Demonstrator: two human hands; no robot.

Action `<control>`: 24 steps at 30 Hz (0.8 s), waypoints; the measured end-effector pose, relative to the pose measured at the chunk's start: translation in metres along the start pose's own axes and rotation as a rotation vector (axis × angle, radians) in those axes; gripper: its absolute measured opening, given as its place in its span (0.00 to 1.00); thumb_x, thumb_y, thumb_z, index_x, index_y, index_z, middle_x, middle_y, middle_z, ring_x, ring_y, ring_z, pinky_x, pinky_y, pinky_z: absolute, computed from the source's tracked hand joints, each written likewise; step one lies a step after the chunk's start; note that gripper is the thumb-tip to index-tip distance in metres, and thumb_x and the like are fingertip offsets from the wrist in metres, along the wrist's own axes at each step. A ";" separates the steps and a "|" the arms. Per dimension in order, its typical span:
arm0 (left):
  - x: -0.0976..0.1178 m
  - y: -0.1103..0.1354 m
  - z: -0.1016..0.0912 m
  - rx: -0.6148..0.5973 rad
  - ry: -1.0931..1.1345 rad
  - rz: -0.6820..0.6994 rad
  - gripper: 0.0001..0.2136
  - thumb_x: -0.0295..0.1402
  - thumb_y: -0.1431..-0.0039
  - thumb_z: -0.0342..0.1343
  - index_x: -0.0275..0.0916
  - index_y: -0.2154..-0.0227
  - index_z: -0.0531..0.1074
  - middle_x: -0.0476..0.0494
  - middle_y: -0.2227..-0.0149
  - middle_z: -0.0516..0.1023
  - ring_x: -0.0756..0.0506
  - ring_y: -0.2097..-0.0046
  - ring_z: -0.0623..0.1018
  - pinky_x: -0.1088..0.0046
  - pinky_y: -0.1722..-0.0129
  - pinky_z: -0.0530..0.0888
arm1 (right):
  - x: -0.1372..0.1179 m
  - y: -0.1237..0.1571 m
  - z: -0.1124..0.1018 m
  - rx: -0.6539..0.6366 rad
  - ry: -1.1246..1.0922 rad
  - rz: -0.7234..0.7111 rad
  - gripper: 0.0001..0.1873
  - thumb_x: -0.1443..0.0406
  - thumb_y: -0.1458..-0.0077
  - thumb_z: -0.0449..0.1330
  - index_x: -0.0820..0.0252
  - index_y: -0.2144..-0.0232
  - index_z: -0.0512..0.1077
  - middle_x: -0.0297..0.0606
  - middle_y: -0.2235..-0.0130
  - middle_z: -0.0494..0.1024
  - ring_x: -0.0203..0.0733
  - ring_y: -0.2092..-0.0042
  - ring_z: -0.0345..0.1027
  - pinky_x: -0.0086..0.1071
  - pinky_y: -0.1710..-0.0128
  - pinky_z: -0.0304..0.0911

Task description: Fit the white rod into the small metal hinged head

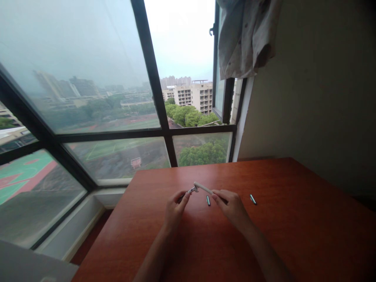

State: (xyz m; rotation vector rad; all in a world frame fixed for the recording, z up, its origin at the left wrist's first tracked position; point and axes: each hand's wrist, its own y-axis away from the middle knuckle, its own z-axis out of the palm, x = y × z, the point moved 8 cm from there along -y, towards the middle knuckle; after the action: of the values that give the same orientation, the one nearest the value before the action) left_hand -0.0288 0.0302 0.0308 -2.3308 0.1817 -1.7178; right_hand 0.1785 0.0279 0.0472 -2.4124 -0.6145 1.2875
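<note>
My left hand [175,209] is closed on a thin handle-like piece with a silvery forked end [194,189], the rest hidden in the fingers. My right hand [230,204] pinches a slim pale stick [203,188] that points up and left. The stick's far tip is close to the forked end; whether they touch I cannot tell. On the table between the hands is a small dark oblong piece with a shiny teal-silver edge [208,200]. A similar small piece [253,199] lies to the right of my right hand.
Both hands are above a reddish-brown wooden table [141,219]. Beyond its far edge stand dark-framed windows [167,132], one pane open at the right. A pale curtain [245,43] hangs at the upper right beside a plain wall [308,90].
</note>
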 end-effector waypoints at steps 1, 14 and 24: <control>0.000 0.000 0.000 -0.004 -0.003 0.002 0.16 0.43 0.44 0.55 0.35 0.66 0.79 0.44 0.69 0.79 0.44 0.66 0.74 0.74 0.67 0.68 | 0.000 0.000 -0.001 0.005 0.004 -0.002 0.14 0.62 0.40 0.54 0.59 0.64 0.79 0.39 0.69 0.80 0.41 0.69 0.73 0.28 0.70 0.61; 0.000 0.000 -0.003 0.025 -0.002 -0.032 0.16 0.44 0.45 0.56 0.35 0.68 0.79 0.45 0.71 0.78 0.44 0.68 0.74 0.75 0.70 0.67 | -0.001 0.000 -0.001 0.001 0.036 -0.018 0.15 0.60 0.39 0.53 0.59 0.64 0.79 0.40 0.71 0.79 0.41 0.71 0.71 0.29 0.71 0.60; -0.001 0.000 -0.001 0.022 -0.007 -0.025 0.16 0.44 0.44 0.55 0.34 0.67 0.79 0.44 0.70 0.79 0.44 0.66 0.74 0.74 0.68 0.68 | 0.002 0.000 0.001 0.003 0.020 -0.013 0.14 0.61 0.39 0.53 0.58 0.64 0.78 0.40 0.69 0.80 0.42 0.69 0.73 0.29 0.69 0.62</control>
State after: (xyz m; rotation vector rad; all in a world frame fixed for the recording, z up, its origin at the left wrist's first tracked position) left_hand -0.0302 0.0302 0.0302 -2.3326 0.1324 -1.7147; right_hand 0.1789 0.0291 0.0451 -2.4121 -0.6211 1.2561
